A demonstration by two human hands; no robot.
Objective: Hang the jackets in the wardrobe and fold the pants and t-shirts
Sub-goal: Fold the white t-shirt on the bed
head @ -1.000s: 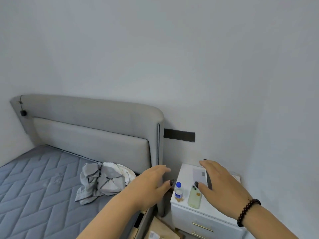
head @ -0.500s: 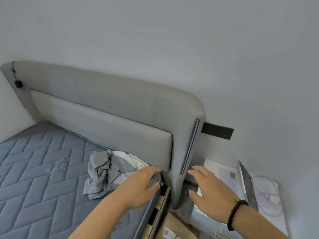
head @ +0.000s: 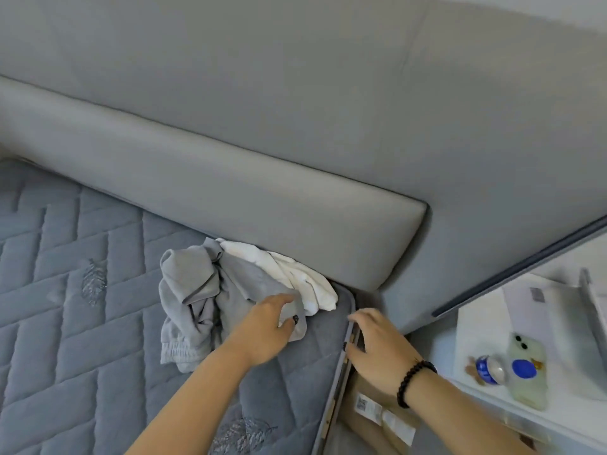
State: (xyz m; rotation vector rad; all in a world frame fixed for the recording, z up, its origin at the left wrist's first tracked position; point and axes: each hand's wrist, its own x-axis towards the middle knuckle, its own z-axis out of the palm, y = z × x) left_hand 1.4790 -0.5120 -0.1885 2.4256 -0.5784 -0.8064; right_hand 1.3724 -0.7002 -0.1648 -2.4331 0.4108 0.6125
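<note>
A crumpled grey garment lies on the quilted grey mattress, bunched against the headboard. A crumpled white garment lies beside it, to its right. My left hand rests on the near right edge of the grey garment, fingers curled over the cloth. My right hand hovers over the mattress's right edge, fingers apart, holding nothing. A dark bead bracelet sits on that wrist.
The padded grey headboard runs across the back. A white bedside table at right carries a pale green phone, a small blue-capped bottle and a white box. A labelled cardboard box sits in the gap beside the bed.
The view has tilted down and come closer to the bed. My left hand has moved forward onto the grey garment. My right hand has moved left, from over the bedside table to the mattress edge.
</note>
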